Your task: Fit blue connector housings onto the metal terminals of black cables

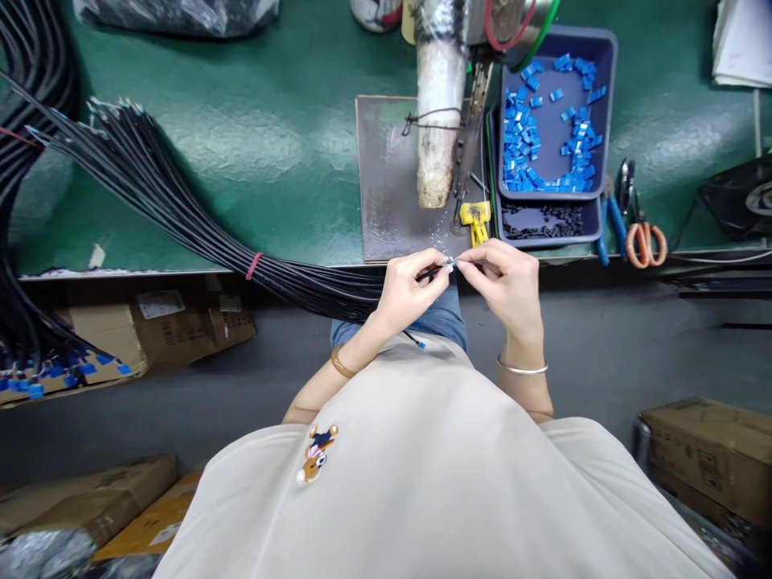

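My left hand point(408, 288) is closed in a pinch on the end of a thin black cable point(429, 273), just in front of the green bench edge. My right hand point(505, 283) is also pinched, its fingertips meeting the cable tip, where a small pale piece point(449, 262) sits; I cannot make out what that piece is. A thick bundle of black cables point(181, 217), tied with a red band point(254, 265), runs from the upper left across the bench toward my left hand.
A blue tray of small blue connectors point(552, 121) stands on a lower tray point(594, 229) at the back right. A wrapped machine column point(440, 104) rises from a grey plate point(386, 185), with a yellow fitting point(476, 219). Orange-handled scissors point(644, 237) and blue-handled pliers point(610, 221) lie right. Cardboard boxes point(712, 454) sit on the floor.
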### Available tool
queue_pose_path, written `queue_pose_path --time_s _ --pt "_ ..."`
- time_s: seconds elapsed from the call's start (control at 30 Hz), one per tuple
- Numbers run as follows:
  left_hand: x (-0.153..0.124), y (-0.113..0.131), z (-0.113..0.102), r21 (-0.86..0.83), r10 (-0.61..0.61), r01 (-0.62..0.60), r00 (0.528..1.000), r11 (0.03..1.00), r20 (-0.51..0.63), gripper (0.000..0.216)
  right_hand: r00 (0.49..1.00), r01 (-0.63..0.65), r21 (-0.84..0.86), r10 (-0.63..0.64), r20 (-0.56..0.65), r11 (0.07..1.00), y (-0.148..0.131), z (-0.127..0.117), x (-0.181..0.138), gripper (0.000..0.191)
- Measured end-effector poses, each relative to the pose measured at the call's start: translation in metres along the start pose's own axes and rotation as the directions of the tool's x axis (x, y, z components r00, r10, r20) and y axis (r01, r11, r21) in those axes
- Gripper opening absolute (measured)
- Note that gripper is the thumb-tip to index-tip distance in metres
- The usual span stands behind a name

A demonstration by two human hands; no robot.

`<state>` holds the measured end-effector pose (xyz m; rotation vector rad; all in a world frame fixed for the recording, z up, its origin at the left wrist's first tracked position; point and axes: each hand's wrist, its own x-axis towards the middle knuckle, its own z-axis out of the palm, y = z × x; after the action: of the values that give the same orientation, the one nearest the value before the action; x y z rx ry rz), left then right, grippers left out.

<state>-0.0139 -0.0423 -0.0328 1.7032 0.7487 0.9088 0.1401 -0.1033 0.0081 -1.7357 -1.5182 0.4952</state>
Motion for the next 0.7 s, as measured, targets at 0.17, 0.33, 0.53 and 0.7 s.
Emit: queue_pose_path --time_s 0.17,0.33,0.53,0.7 --pt "-0.002 0.002 0.002 0.097 0.070 -0.071 0.997 0.993 0.021 0.011 0.997 0.052 -0.103 -0.046 0.058 0.993 0.000 -0.003 0.000 0.008" --pt "-0.001 0.007 -0.002 -0.446 -0.250 0.266 0.963 0.855 0.096 0.019 0.989 -0.143 0.208 0.147 -0.003 0.968 -0.004 0.011 -0.002 0.009" --pt "0.000 0.010 -0.010 -0.607 -0.357 0.372 0.922 0.703 0.152 0.026 0.987 -0.028 0.152 0.052 -0.152 0.988 -0.014 0.021 -0.005 0.012" --pt "0.000 0.008 -0.005 -0.590 -0.335 0.329 0.937 0.737 0.104 0.026 0.989 -0.052 0.156 0.073 -0.131 0.986 -0.010 0.020 -0.008 0.013"
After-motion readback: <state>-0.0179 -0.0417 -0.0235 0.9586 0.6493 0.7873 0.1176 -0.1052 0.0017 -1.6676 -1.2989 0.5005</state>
